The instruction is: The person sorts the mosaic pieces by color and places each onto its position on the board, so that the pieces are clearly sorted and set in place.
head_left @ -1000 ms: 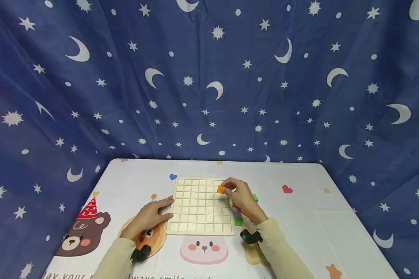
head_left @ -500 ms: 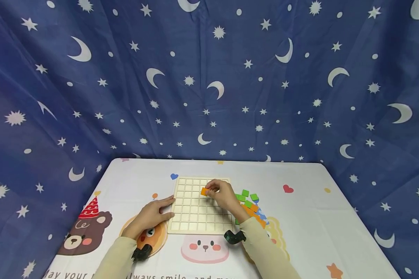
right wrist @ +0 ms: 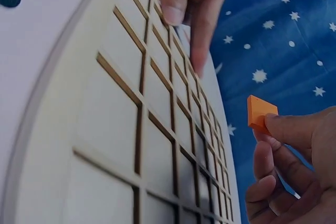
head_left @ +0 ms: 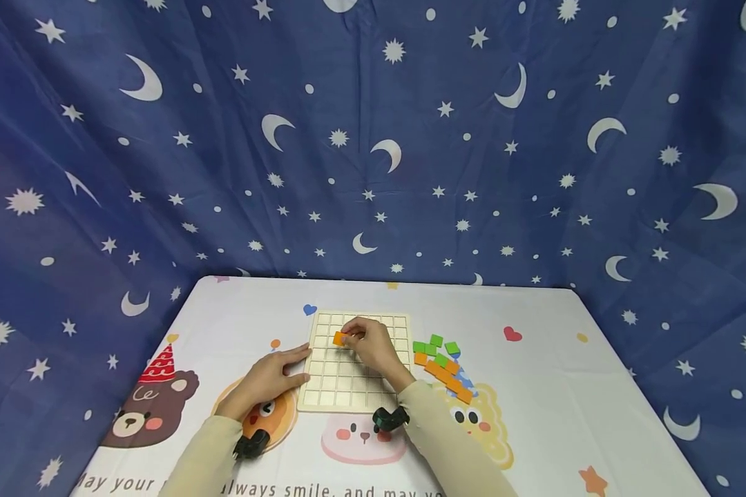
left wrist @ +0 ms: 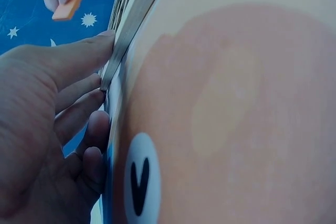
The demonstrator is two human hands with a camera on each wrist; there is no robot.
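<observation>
A pale wooden grid board (head_left: 326, 383) lies on the table, its square cells divided by raised strips. My right hand (head_left: 373, 345) pinches a small orange square tile (head_left: 338, 338) between thumb and fingers, over the upper left part of the grid. In the right wrist view the orange tile (right wrist: 260, 113) stands tilted, apart from the board's surface. At the board's left edge rests my left hand (head_left: 270, 378), thumb and fingers spread. The left wrist view shows the left thumb (left wrist: 86, 56) against the board's side (left wrist: 131, 30).
To the right of the board lie loose green tiles (head_left: 436, 340) and orange tiles (head_left: 444, 375), several of each, some orange ones in a slanting row. The white tablecloth (head_left: 547, 386) has printed cartoon faces. A blue curtain (head_left: 373, 172) with moons and stars stands behind the table.
My right hand has carried the orange tile leftward across the board, from its upper right to its upper left part. The loose tiles have come into view. My left hand stays at the edge.
</observation>
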